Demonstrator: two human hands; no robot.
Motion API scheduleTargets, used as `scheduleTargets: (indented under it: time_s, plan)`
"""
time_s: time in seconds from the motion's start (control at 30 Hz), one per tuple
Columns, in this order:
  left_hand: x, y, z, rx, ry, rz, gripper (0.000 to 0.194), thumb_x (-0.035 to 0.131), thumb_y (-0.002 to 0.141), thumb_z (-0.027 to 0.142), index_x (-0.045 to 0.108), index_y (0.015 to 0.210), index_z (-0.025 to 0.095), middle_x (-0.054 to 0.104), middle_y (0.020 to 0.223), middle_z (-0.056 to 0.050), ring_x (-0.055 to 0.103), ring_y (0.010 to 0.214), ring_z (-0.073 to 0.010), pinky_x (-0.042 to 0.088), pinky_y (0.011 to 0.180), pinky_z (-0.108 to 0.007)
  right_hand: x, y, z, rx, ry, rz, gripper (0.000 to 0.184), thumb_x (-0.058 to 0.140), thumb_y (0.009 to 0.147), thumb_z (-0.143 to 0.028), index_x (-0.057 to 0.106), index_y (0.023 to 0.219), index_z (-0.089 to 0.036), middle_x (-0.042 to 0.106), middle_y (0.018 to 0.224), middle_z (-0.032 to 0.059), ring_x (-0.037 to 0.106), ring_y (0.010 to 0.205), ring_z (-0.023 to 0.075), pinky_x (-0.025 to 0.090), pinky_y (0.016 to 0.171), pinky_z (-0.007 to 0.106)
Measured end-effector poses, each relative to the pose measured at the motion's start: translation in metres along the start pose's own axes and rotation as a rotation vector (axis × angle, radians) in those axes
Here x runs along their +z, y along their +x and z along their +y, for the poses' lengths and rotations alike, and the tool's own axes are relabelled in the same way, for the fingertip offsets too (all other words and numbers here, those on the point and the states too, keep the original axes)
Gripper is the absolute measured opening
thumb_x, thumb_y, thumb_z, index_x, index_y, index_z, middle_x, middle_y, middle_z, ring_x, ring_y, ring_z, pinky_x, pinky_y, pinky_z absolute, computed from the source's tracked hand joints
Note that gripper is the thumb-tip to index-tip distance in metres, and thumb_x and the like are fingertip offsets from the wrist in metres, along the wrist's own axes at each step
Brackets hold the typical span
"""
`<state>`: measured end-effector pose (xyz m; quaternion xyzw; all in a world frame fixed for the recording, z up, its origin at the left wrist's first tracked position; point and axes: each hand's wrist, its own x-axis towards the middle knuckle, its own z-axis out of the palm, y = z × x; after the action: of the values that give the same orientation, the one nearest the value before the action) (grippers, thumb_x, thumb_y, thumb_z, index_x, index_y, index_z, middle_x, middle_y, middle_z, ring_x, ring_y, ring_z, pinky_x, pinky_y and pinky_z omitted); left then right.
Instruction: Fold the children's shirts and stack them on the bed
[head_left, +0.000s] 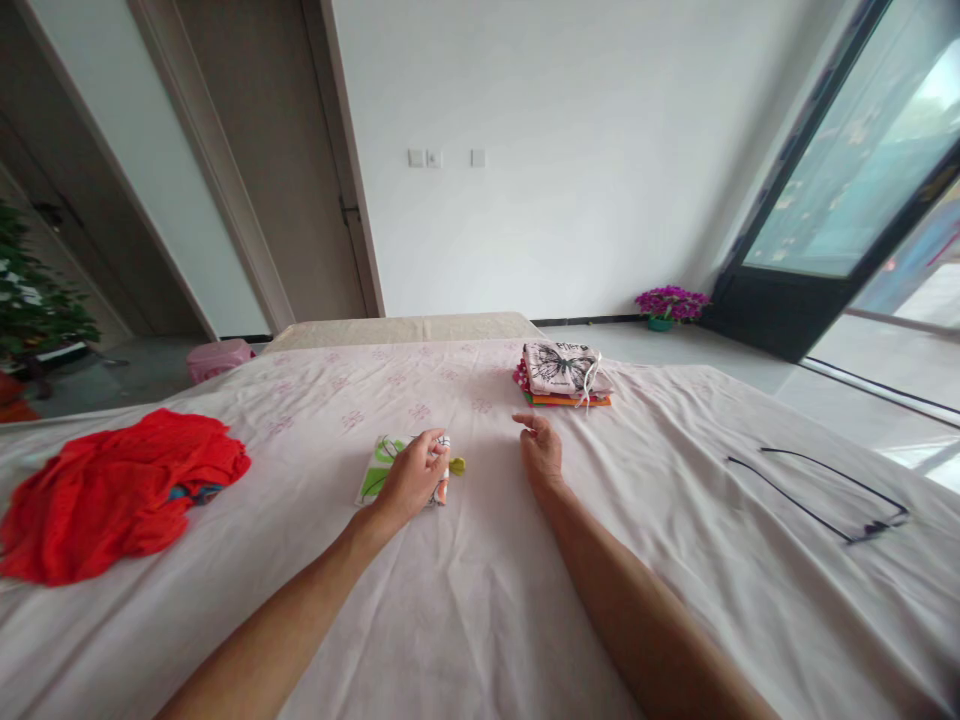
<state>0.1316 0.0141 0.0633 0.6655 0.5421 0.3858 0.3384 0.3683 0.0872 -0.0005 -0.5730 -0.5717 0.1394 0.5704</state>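
My left hand [416, 472] rests on a small folded cloth [375, 480] with a green, white and orange print, its fingers curled over the right edge. A yellow-green tie or tab [457, 466] sticks out on that side. The palm hides part of the cloth. To the right, my right hand [541, 452] is above the bedsheet-like cover with nothing visible in it, the index finger stretched to the left and apart from the thumb. Just beyond it lies a stack of folded cloth items [566, 370], the top one pink with a black butterfly print and a white string.
A crumpled red cloth [127, 490] lies at the left on the pale, wrinkled cover [465, 620]. Black-framed glasses [874, 530] are at the right. Past the far edge stand a pink stool [219, 358] and a pot of purple flowers [670, 303].
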Motion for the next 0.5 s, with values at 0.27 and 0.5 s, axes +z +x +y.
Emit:
scheduleTargets:
  time_s: [0.27, 0.5]
  plan:
    - [-0.006, -0.015, -0.024, 0.362, 0.827, 0.071, 0.050, 0.051, 0.093, 0.038, 0.051, 0.140, 0.020, 0.049, 0.148, -0.014, 0.036, 0.142, -0.0329, 0.025, 0.116, -0.055, 0.001, -0.007, -0.022, -0.262, -0.152, -0.095, 0.039, 0.042, 0.074, -0.006, 0.072, 0.095, -0.021, 0.070, 0.106, 0.0059, 0.060, 0.103, 0.0204, 0.044, 0.097, 0.034]
    - [-0.018, -0.009, -0.047, 0.361, 0.671, 0.015, 0.048, 0.046, 0.095, 0.040, 0.051, 0.140, 0.026, 0.045, 0.151, -0.010, 0.033, 0.144, -0.0298, 0.027, 0.116, -0.053, -0.002, -0.011, -0.034, -0.335, -0.295, -0.263, 0.038, 0.045, 0.076, -0.003, 0.073, 0.094, -0.021, 0.070, 0.108, 0.0052, 0.058, 0.104, 0.0212, 0.043, 0.097, 0.035]
